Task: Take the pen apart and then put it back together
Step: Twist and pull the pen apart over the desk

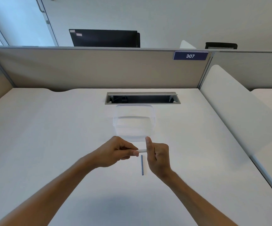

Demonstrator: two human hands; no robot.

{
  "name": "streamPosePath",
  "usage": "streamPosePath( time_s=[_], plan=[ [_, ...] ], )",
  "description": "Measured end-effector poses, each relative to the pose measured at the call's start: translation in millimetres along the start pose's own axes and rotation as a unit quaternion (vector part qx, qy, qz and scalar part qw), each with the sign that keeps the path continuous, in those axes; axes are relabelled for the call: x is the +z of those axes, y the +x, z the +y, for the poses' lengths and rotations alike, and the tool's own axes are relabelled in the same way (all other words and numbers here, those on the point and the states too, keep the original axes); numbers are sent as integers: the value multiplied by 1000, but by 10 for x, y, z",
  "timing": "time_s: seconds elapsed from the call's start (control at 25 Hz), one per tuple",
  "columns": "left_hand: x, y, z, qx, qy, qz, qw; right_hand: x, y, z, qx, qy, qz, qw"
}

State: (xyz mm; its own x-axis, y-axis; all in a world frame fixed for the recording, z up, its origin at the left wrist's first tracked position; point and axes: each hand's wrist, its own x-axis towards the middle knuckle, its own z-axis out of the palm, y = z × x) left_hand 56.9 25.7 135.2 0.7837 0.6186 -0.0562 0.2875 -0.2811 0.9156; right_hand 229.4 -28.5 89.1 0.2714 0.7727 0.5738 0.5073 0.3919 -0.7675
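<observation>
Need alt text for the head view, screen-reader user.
Two bare hands, left hand and right hand, hold a white pen barrel above a white desk. A thin blue refill lies below; a clear container sits behind.

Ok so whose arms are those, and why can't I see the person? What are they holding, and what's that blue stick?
There is no machine here. The camera sits on a person's head and looks down, so you see only their two arms reaching out, as if you were them. That is the only picture.

The left hand and the right hand both pinch a small white tube between them, just above the white desk. It looks like the body of a pen that has been taken apart. The thin blue stick lying on the desk under the hands is probably the pen's ink tube.

Behind the hands stands a clear plastic box; I can't see anything in it. Further back is a slot in the desk, and a sign reading 307.
</observation>
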Motion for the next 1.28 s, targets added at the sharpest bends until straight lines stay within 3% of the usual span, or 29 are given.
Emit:
streamPosePath(
  time_s=[0.12, 0.24, 0.4, 0.52, 0.64, 0.8, 0.92, 1.04, 1.12, 1.28],
  plan=[
    [-82, 32, 63, -27, -13, -30, 999, 3, 27, -35, -23, 9, 16, 1000],
    [-44, 53, 78, 25, 133, 73, 988, 38, 57, -104, 160, 74, 24, 984],
    [73, 38, 28, 126, 341, 213, 907, 59, 117, -161, 254, 101, 33, 961],
    [110, 55, -29, 183, 392, 239, 869, 57, 137, -136, 257, 113, 34, 959],
    [42, 75, 3, 196, 372, 210, 883, 62, 134, -130, 217, 122, 47, 967],
    [-88, 114, 173, 139, 220, 104, 960, 59, 164, -113, 134, 112, 60, 983],
    [-196, 148, 276, 47, 71, 29, 996, 25, 256, -126, 0, 65, 65, 996],
    [-337, 184, 301, -51, -15, -90, 995, -5, 343, -80, -148, 3, 49, 988],
    [-346, 205, 290, -62, -12, -77, 995, 1, 355, -65, -117, -5, 46, 992],
    [-200, 189, 227, 10, 141, 67, 988, 44, 292, -93, 138, 78, 19, 987]
  ],
)
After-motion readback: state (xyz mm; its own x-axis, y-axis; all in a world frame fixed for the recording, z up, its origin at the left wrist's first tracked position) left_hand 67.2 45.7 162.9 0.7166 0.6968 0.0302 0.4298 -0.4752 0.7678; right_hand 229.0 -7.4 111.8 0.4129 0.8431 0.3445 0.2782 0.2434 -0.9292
